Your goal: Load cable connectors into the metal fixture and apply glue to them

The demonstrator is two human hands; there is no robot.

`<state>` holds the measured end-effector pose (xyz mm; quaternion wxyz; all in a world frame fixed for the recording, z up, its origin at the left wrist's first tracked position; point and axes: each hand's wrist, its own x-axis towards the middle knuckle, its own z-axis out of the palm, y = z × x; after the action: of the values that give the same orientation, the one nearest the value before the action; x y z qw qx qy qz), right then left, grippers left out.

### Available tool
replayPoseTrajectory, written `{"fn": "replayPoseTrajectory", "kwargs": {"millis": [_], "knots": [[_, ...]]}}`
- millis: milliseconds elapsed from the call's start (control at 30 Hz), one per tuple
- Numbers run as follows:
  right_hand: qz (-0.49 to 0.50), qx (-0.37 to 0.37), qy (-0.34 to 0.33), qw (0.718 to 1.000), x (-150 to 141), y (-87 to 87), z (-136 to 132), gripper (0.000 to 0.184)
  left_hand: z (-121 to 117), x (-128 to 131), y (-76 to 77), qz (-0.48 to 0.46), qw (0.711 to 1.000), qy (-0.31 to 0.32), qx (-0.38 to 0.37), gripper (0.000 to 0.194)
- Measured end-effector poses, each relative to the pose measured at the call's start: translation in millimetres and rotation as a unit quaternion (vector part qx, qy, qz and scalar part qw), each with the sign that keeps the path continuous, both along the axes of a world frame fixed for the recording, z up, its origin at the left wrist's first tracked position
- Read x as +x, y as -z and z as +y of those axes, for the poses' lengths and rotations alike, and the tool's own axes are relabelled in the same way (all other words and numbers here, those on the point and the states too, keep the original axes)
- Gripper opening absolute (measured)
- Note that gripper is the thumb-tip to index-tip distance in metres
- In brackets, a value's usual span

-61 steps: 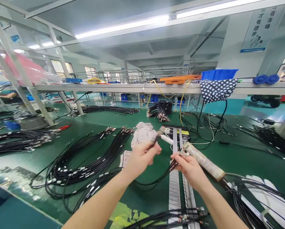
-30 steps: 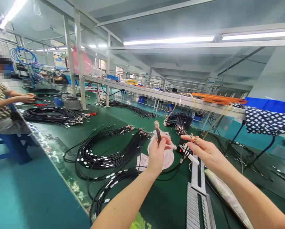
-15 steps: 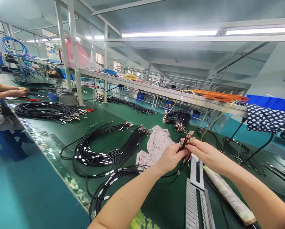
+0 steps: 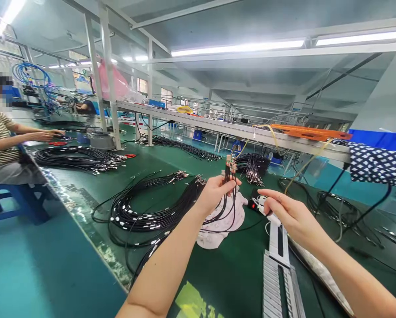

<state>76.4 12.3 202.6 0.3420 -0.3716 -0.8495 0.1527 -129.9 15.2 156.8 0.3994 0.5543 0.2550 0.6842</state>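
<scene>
"Over the green tabletop [image 4: 233, 274], what do I have in the left hand [image 4: 218, 190]?"

"A small bunch of black cables [image 4: 227, 174], clamped between thumb and fingers, connector ends [image 4: 229, 158] pointing up. I see the lengths drooping below the hand, in front of the crumpled pale cloth [image 4: 233, 218]."

"And the right hand [image 4: 289, 212]?"

"Well apart from the bunch, near the slotted metal rail [image 4: 271, 282] and a small black unit [image 4: 253, 206] with a red light. Forefinger and thumb are parted; I see nothing in the gap, though I cannot tell what the curled fingers may hide."

"How do I expect the cables to handle?"

"Light, I judge, and springy: easily bent, yet fond of a curve, like the looped bundle [image 4: 141, 223] lying beyond the left forearm. The jackets look smooth, so a loose pinch could let one slide."

"Where would I take hold?"

"On the jackets just below the connectors. Those tips look like the fragile part, so I would keep pressure off them."
</scene>
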Motion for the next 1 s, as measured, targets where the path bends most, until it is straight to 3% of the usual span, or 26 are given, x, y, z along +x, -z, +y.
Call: {"fn": "replayPoseTrajectory", "kwargs": {"millis": [233,300,367,433,500,633,733,867,1000], "knots": [[0.054,0.029,0.001,0.998,-18.1,11.1,2.5,0.035,-5.8,42.0,12.2,0.132,0.987,0.081,-0.033,0.025],[0.066,0.047,0.024,0.996,-15.2,15.3,5.5,0.040,-5.6,45.3,14.8,0.104,0.993,0.049,-0.031,0.024],[0.073,0.034,0.040,0.996,-9.6,18.7,8.2,0.042,-4.1,42.8,16.0,0.015,0.999,-0.029,-0.027,0.024],[0.052,0.007,0.030,0.998,-4.3,20.9,9.4,0.041,-3.0,37.3,15.8,-0.085,0.991,-0.104,-0.009,0.024],[0.021,0.004,-0.001,1.000,-1.8,21.6,8.7,0.039,-3.5,32.8,15.1,-0.129,0.984,-0.120,0.015,0.024],[0.036,0.075,-0.025,0.996,-5.6,19.8,4.8,0.036,-6.0,37.6,17.6,-0.072,0.996,-0.047,0.014,0.024],[0.072,0.084,-0.014,0.994,-8.7,18.1,4.6,0.033,-4.9,49.8,23.2,-0.058,0.998,0.007,-0.009,0.026],[0.115,-0.021,-0.043,0.992,-7.1,18.4,7.6,0.033,-4.6,61.5,27.1,-0.016,0.992,0.117,-0.035,0.028],[0.157,-0.091,-0.030,0.983,-0.6,25.3,8.0,0.037,-8.9,63.2,26.5,0.036,0.966,0.230,-0.114,0.034]]}}
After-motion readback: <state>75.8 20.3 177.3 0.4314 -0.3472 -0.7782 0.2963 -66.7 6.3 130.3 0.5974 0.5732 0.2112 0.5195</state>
